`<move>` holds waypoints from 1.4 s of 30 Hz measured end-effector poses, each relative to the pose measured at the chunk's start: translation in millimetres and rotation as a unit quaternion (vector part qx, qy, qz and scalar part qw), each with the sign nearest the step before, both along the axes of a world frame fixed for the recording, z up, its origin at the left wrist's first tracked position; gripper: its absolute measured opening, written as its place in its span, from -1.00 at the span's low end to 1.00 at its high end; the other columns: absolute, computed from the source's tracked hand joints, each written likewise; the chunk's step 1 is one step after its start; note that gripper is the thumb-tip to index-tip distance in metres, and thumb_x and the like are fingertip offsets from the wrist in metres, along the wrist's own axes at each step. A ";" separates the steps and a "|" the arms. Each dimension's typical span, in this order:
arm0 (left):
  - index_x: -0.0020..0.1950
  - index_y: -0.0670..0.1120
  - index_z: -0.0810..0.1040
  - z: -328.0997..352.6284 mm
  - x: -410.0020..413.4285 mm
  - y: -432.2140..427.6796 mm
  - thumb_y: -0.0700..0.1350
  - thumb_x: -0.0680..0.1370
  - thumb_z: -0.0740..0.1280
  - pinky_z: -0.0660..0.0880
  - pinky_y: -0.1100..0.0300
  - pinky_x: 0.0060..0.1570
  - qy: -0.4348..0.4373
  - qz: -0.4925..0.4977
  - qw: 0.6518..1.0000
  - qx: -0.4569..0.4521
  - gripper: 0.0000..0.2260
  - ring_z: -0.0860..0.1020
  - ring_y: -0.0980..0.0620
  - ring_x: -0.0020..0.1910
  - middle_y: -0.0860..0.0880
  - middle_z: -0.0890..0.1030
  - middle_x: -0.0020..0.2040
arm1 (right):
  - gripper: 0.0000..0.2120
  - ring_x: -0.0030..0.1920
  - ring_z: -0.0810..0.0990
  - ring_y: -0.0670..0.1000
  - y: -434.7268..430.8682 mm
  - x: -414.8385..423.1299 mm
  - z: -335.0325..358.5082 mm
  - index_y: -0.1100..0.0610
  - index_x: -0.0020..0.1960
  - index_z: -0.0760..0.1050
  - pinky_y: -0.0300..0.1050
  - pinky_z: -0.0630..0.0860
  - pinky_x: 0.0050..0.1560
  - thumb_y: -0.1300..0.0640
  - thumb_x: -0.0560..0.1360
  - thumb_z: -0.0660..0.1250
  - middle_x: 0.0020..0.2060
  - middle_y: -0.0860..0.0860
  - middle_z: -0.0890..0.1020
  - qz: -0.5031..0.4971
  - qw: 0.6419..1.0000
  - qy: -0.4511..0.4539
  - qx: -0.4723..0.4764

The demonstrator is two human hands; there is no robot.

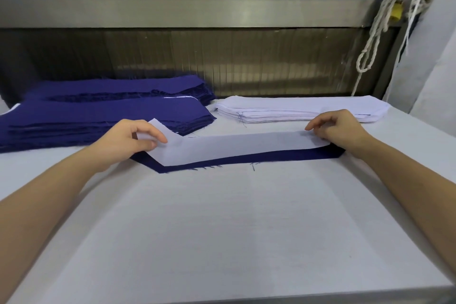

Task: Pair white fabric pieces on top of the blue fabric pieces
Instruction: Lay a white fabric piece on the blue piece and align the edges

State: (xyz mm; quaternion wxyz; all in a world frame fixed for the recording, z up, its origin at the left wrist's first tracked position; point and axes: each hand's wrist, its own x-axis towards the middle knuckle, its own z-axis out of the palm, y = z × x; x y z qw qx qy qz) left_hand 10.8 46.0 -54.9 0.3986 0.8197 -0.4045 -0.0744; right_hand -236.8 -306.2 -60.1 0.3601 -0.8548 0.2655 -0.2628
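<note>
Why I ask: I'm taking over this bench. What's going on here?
A person is laying a white fabric piece on a blue fabric piece on the table. The left hand pinches the white piece's left end, the right hand holds its right end. A blue strip shows along the near edge. Behind lie blue stacks and a white stack.

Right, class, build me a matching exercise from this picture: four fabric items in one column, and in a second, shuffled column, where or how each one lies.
Column one:
1. loose white piece
2. single blue piece
3. white stack
4. blue stacks

Column two:
a. back left of the table
b. back right, beyond the right hand
c. held at its ends by the left hand and right hand
d. flat under a white piece, near edge showing

Pairs: 1-c, 2-d, 3-b, 4-a.
</note>
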 end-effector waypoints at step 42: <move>-0.23 0.13 0.66 3.7 3.8 4.5 -0.13 0.43 0.47 0.37 0.40 -0.13 -0.087 0.001 0.991 0.102 -0.86 0.56 0.25 -0.11 0.23 0.65 -0.17 | -0.67 -0.29 0.47 -0.04 0.2 0.6 0.1 0.09 -0.21 0.63 -0.18 0.43 -0.15 0.45 0.39 0.22 -0.19 0.13 0.66 0.016 0.989 0.108 -0.100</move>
